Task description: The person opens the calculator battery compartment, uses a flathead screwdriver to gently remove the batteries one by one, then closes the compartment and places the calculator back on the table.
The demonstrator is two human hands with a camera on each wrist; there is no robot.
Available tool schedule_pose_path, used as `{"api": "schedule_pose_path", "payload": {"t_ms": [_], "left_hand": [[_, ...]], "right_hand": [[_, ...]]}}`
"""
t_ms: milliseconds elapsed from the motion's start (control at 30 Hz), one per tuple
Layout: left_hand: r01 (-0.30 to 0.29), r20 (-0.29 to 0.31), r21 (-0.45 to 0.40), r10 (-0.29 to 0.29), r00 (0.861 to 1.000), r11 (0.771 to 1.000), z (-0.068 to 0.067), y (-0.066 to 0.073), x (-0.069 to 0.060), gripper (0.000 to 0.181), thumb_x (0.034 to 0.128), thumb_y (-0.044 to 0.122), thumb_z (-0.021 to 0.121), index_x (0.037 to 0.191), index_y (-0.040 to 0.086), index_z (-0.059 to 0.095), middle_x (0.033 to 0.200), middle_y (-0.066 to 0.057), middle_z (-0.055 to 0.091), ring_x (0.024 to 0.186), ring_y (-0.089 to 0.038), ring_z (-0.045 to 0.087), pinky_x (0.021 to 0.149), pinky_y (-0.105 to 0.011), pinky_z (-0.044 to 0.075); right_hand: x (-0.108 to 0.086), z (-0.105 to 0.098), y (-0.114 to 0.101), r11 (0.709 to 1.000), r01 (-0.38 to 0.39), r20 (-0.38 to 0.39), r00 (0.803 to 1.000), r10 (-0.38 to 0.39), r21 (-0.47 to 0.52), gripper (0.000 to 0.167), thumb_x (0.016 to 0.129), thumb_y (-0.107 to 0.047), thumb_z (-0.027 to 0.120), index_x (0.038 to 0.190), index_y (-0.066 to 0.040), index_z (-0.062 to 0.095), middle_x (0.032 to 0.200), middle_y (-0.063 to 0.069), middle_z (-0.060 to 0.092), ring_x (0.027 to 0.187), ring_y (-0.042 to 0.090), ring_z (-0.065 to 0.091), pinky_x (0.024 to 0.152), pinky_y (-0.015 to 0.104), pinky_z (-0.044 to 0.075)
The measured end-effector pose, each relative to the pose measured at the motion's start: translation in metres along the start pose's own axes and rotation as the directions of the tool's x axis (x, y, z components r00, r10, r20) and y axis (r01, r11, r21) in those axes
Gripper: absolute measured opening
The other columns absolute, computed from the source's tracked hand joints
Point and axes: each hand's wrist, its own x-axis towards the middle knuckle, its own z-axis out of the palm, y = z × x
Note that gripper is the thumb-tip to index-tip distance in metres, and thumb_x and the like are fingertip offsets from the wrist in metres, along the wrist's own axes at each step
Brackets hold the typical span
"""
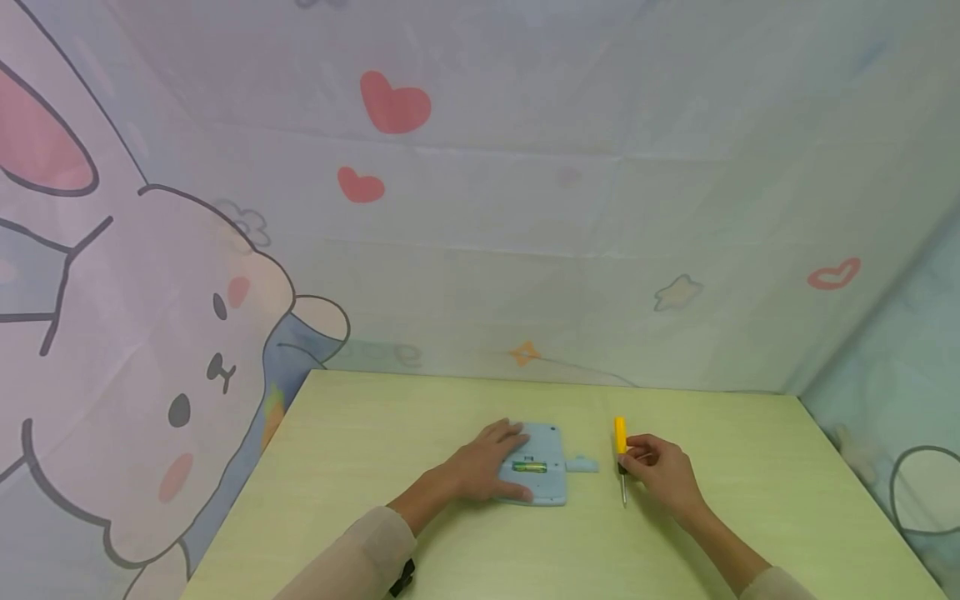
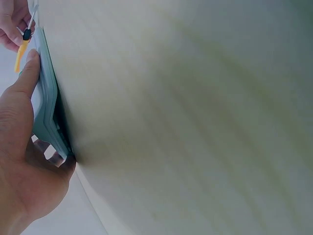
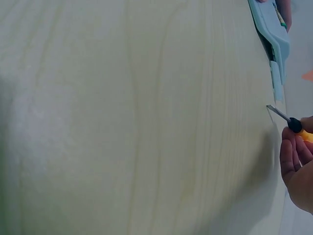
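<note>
A light blue device [image 1: 551,483] lies back side up on the table, a green battery [image 1: 530,467] in its uncovered compartment. My left hand [image 1: 480,467] grips it by its left part, thumb along the near edge; in the left wrist view the hand [image 2: 24,142] spans the device [image 2: 45,98]. Just right of the device lies a small light blue cover [image 1: 582,464]. My right hand [image 1: 667,477] pinches a yellow screwdriver [image 1: 620,435] near its black collar, shaft toward me. In the right wrist view the screwdriver's metal tip [image 3: 278,112] is close to the table surface.
The pale wooden table [image 1: 750,467] reaches back to a printed cloth [image 1: 525,208] with hearts and a rabbit. A small black object [image 1: 402,578] is beside the left sleeve at the near edge of the view.
</note>
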Motion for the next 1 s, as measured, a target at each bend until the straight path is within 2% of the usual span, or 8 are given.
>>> {"api": "schedule_pose_path", "payload": {"t_ms": [500,767,1000], "left_hand": [[0.004,-0.001,-0.002,-0.004,1.0,1.0,0.001,-0.001,0.001,0.102,0.0849,0.077,0.072,0.165,0.025,0.039,0.174,0.004,0.026,0.162,-0.023,0.016,0.12,-0.053,0.037],[0.004,0.0,0.004,-0.004,1.0,1.0,0.001,0.0,0.001,0.101,0.0854,0.076,0.072,0.165,0.025,0.039,0.174,0.004,0.026,0.163,-0.023,0.016,0.12,-0.053,0.037],[0.003,-0.002,0.007,-0.003,1.0,1.0,0.001,0.002,0.0,0.101,0.0853,0.076,0.073,0.165,0.024,0.04,0.174,0.004,0.027,0.162,-0.023,0.016,0.12,-0.052,0.037]], "right_hand": [[-0.002,0.002,-0.004,0.999,-0.002,0.017,1.0,0.002,-0.043,0.035,0.096,-0.011,0.079,0.124,0.008,0.071,0.095,0.007,0.075,0.086,0.02,0.07,0.067,0.023,0.055],[-0.003,0.002,-0.007,0.997,-0.022,0.042,0.999,0.025,-0.079,0.038,0.095,-0.011,0.079,0.125,0.01,0.071,0.092,0.006,0.076,0.082,0.018,0.068,0.061,0.024,0.053],[-0.003,0.0,-0.011,0.989,0.003,0.067,0.998,0.007,-0.15,0.035,0.092,-0.008,0.078,0.121,0.011,0.072,0.09,0.005,0.076,0.084,0.023,0.072,0.063,0.027,0.055]]}}
